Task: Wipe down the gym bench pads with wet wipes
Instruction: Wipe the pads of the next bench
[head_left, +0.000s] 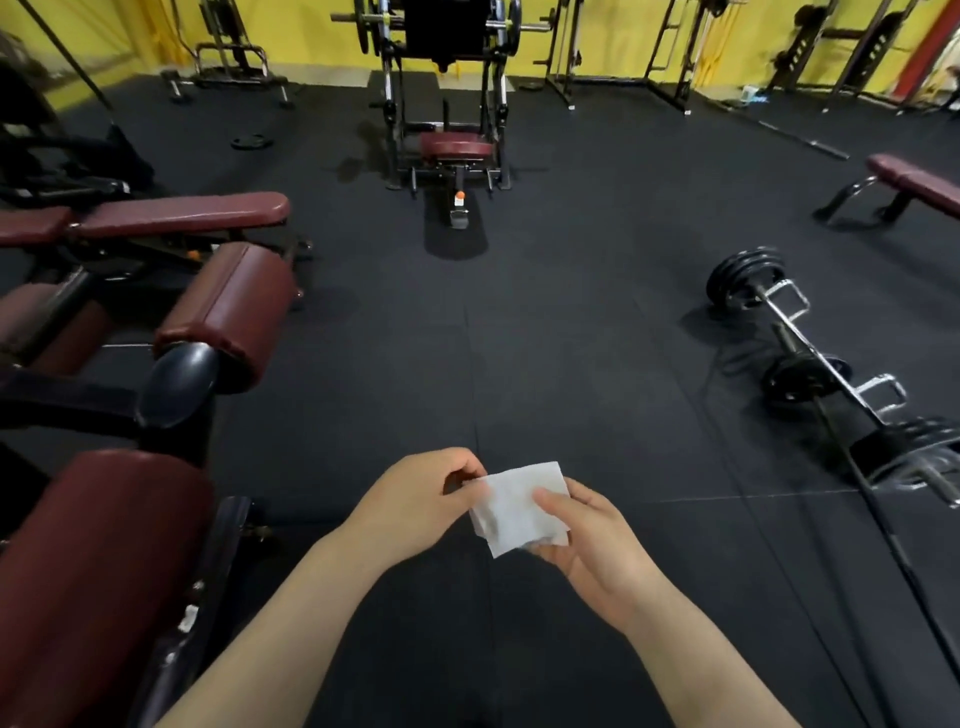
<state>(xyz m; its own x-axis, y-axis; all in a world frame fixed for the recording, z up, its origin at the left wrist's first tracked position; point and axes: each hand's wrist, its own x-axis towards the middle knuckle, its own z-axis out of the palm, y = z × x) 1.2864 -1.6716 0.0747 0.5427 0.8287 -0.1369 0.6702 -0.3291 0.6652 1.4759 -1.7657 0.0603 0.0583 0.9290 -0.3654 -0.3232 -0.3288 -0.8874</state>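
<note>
Head view looks down on two bare forearms meeting low in the middle of the frame, over the floor. A white wet wipe is held between them: the left hand pinches its left edge with curled fingertips, while the right hand cradles it from below with the thumb pressed on top. Held flat and folded like this, the wipe looks as if it is being readied, opened or refolded to a fresh face, before it touches any pad; that is a judgement.

Nearest bench runs along the lower left, its dark red pad within easy reach, with more red pads stacked up the left side. Black rubber floor fills the room. A loaded barbell lies at right, a machine stands at top centre, and yellow walls close the back.
</note>
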